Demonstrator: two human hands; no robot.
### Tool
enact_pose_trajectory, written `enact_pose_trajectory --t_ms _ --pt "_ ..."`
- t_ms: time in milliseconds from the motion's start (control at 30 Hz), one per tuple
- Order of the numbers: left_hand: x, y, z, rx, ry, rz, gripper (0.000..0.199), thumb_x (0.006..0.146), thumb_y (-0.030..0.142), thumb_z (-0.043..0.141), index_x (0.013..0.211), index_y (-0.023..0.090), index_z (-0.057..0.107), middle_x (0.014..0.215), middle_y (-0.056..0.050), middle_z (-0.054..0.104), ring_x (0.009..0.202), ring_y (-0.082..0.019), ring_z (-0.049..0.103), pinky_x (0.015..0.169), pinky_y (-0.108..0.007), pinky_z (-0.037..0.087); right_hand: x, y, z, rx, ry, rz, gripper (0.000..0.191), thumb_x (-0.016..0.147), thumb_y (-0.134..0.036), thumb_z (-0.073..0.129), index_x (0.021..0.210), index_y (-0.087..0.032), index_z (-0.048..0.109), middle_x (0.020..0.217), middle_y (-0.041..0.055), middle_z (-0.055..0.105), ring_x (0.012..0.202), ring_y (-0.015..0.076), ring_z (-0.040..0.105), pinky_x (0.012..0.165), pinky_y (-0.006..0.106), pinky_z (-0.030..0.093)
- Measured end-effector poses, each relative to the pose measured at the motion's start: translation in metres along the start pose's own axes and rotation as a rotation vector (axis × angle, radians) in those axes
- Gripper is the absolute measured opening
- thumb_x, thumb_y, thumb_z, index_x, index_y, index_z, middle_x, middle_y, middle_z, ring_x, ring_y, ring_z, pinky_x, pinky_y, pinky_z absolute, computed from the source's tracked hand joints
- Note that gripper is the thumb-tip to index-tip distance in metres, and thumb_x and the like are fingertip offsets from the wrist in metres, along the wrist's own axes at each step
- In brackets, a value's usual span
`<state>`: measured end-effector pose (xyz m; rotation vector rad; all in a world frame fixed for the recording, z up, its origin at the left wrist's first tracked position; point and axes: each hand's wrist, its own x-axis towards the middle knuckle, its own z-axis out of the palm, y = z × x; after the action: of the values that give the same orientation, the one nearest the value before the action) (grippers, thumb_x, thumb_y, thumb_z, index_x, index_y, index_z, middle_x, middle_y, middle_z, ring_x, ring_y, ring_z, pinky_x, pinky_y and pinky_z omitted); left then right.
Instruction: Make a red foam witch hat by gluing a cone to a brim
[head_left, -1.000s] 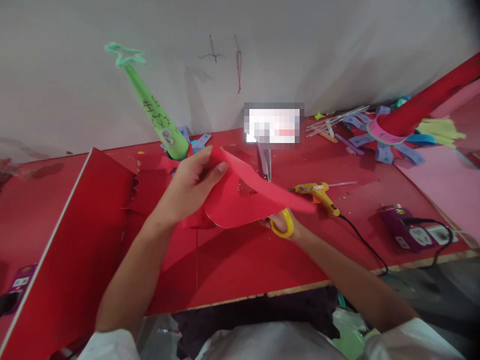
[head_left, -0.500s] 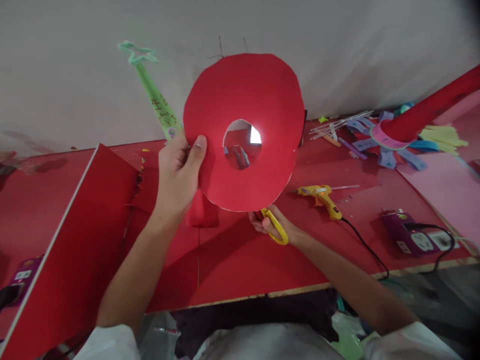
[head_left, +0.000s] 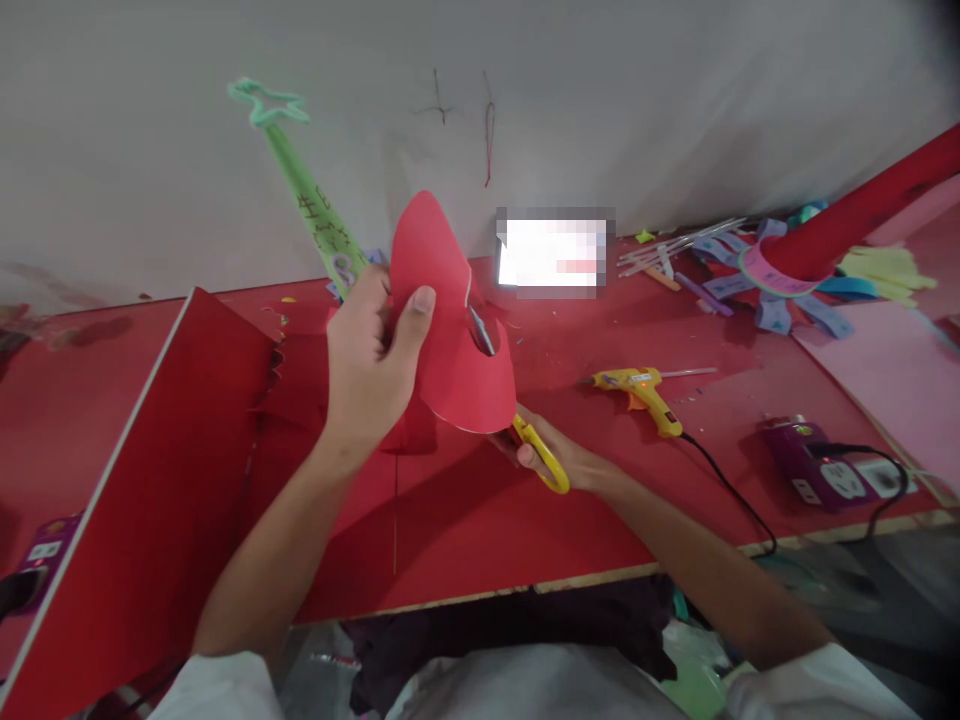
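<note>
My left hand [head_left: 375, 360] pinches a red paper ring [head_left: 457, 370] between thumb and fingers, holding it up above the table. The ring is turned and bent, so its round centre hole shows as a narrow opening. In that opening a bit of metal blade shows. My right hand [head_left: 559, 450] is closed around yellow-handled scissors [head_left: 546, 455] at the ring's lower right edge. Most of the blades are hidden behind the paper. Behind my left hand a green paper strip with writing [head_left: 311, 200] leans up, topped by a mint star outline [head_left: 268, 103].
A yellow glue gun [head_left: 637, 390] lies on the red table [head_left: 487, 560], its cord running to a purple power socket [head_left: 817, 465]. A red board [head_left: 150, 480] stands at left. A blurred bright screen [head_left: 551, 252] is at the wall. Paper strips and a red tube [head_left: 877, 220] lie right.
The red ring has gone from facing me flat to turned and folded over, uncovering the screen and wall behind. Both hands have shifted only slightly and keep their holds.
</note>
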<state>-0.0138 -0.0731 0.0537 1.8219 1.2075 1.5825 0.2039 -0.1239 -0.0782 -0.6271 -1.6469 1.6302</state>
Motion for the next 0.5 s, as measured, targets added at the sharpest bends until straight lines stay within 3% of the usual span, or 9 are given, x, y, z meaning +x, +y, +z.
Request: enact_pose_trajectory --t_ms 100,200,333,500 --pt "0.001 -0.006 0.001 0.156 -0.041 0.03 0.045 0.102 0.062 0.066 0.085 0.023 0.05 0.068 0.004 0.039 0.057 -0.011 0.037 0.056 -0.029 0.031 -0.002 0.007 -0.002 -0.028 -0.003 -0.048 0.064 0.093 -0.087 0.056 0.095 -0.024 0.048 0.08 -0.0045 0.041 0.07 0.012 0.036 0.064 0.026 0.037" --pt "0.001 -0.009 0.003 0.239 -0.066 0.093 0.05 0.103 0.064 0.063 0.082 0.023 0.044 0.063 0.007 0.03 0.049 -0.008 0.025 0.049 -0.028 0.02 -0.004 0.014 -0.002 -0.05 0.042 -0.072 0.063 0.093 -0.085 0.059 0.093 -0.023 0.048 0.078 -0.0048 0.042 0.069 0.0118 0.036 0.061 0.026 0.034" --pt "0.0 -0.006 0.006 0.263 -0.077 0.194 0.048 0.104 0.058 0.064 0.08 0.023 0.041 0.06 0.008 0.028 0.048 -0.006 0.022 0.046 -0.027 0.016 -0.004 0.016 -0.003 -0.05 0.115 -0.085 0.062 0.093 -0.084 0.062 0.089 -0.023 0.049 0.074 -0.0048 0.045 0.065 0.011 0.036 0.06 0.027 0.035" --pt "-0.003 -0.008 0.007 0.239 -0.085 0.217 0.044 0.104 0.05 0.069 0.08 0.023 0.044 0.059 0.009 0.025 0.046 -0.006 0.019 0.046 -0.028 0.014 -0.004 0.015 -0.003 -0.051 0.159 -0.058 0.065 0.087 -0.086 0.067 0.086 -0.024 0.048 0.075 -0.003 0.048 0.069 0.013 0.043 0.061 0.028 0.04"
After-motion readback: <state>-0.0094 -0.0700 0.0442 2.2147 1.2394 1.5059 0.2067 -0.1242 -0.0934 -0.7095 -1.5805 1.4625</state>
